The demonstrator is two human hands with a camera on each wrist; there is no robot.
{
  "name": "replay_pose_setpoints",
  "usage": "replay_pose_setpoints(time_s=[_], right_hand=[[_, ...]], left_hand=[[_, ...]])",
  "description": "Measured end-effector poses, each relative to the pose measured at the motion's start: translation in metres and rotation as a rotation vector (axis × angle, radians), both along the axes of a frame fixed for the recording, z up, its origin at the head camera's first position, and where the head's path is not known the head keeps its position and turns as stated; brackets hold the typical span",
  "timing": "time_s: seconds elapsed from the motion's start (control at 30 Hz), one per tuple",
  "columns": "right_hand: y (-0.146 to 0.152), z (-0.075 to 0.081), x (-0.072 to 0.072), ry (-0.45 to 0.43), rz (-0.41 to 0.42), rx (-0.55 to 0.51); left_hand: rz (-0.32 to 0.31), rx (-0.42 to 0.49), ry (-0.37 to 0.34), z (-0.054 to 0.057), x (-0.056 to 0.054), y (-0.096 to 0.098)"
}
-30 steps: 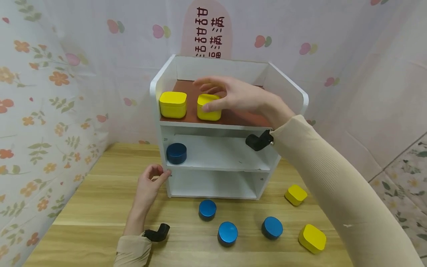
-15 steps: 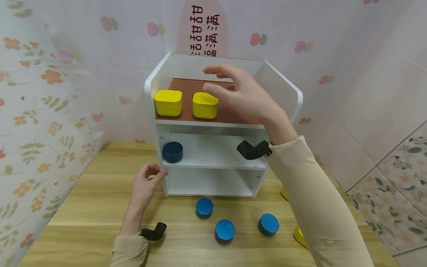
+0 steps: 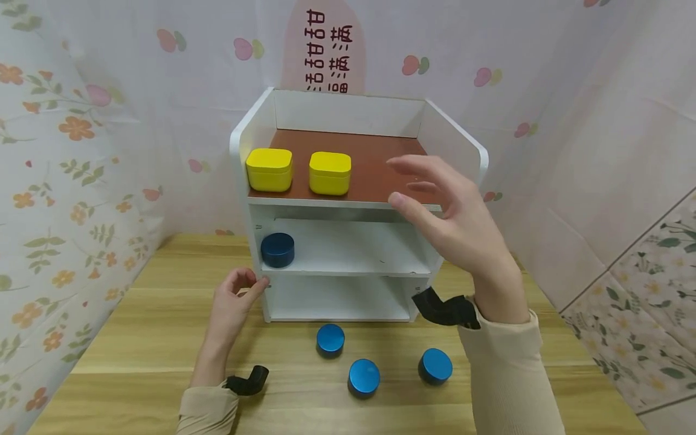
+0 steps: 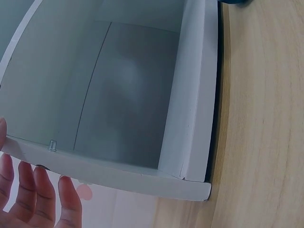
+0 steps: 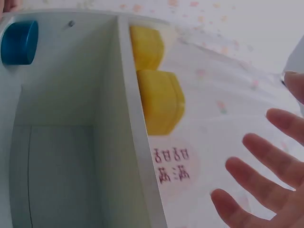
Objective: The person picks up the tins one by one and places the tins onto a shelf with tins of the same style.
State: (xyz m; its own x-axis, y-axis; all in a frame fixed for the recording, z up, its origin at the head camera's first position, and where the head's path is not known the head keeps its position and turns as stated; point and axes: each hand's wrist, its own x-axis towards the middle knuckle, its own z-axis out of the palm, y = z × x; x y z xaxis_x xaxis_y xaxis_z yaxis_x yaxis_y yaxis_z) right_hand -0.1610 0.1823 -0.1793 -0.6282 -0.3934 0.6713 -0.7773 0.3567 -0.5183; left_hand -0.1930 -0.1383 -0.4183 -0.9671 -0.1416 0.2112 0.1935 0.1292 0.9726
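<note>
A white shelf unit (image 3: 348, 112) with a brown top stands on the table. My left hand (image 3: 231, 308) holds its left side panel at the front edge, the thumb in front and the fingers along the outside in the left wrist view. Two yellow rounded-square boxes (image 3: 269, 170) sit on the top, one at the left wall and the other box (image 3: 330, 174) to its right, with a gap between. A dark blue round tin (image 3: 278, 250) rests at the left end of the middle shelf. My right hand (image 3: 457, 223) hovers in front of the unit's right side, fingers spread, holding nothing.
On the wooden table (image 3: 136, 362) before the unit lie three blue round tins, a back one (image 3: 330, 340), a front one (image 3: 364, 378) and a right one (image 3: 435, 366). Patterned cloth (image 3: 70, 181) hangs at the left and behind. My right forearm covers part of the table.
My right hand has let go of the second yellow box on the top and moved right and down, away from it. The left hand keeps its place. The view has shifted slightly.
</note>
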Motion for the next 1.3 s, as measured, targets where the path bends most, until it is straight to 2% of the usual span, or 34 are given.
replay_pose_setpoints(time_s=[0.17, 0.3, 0.6, 0.67, 0.8, 0.87, 0.9, 1.03, 1.17, 1.3], right_hand=[[0.017, -0.019, 0.020, -0.009, 0.067, -0.105], [0.032, -0.034, 0.032, -0.013, 0.076, -0.178], [0.083, -0.075, 0.060, -0.080, -0.011, -0.387], [0.094, -0.082, 0.062, -0.085, 0.012, -0.450], [0.110, -0.099, 0.061, -0.099, 0.114, -0.582], [0.117, -0.106, 0.062, -0.117, 0.068, -0.608], [0.119, -0.109, 0.063, -0.131, 0.019, -0.608], [0.129, -0.118, 0.068, -0.195, -0.246, -0.579], [0.140, -0.125, 0.069, -0.261, -0.425, -0.585], [0.155, -0.134, 0.067, -0.301, -0.513, -0.605]], left_hand=[[-0.007, 0.003, -0.008, 0.000, 0.000, 0.000], [-0.007, 0.004, -0.007, 0.001, 0.000, 0.000], [0.002, 0.003, -0.012, 0.002, -0.003, 0.001], [0.004, 0.003, -0.012, 0.002, -0.003, 0.001], [0.015, 0.009, -0.015, 0.003, -0.002, 0.000], [0.017, 0.009, -0.017, 0.004, -0.001, 0.000], [0.016, 0.010, -0.018, 0.004, -0.001, 0.000], [0.013, 0.008, -0.021, 0.003, 0.000, 0.001], [0.008, 0.003, -0.020, 0.001, 0.000, 0.002], [0.007, 0.002, -0.014, 0.000, 0.001, 0.001]])
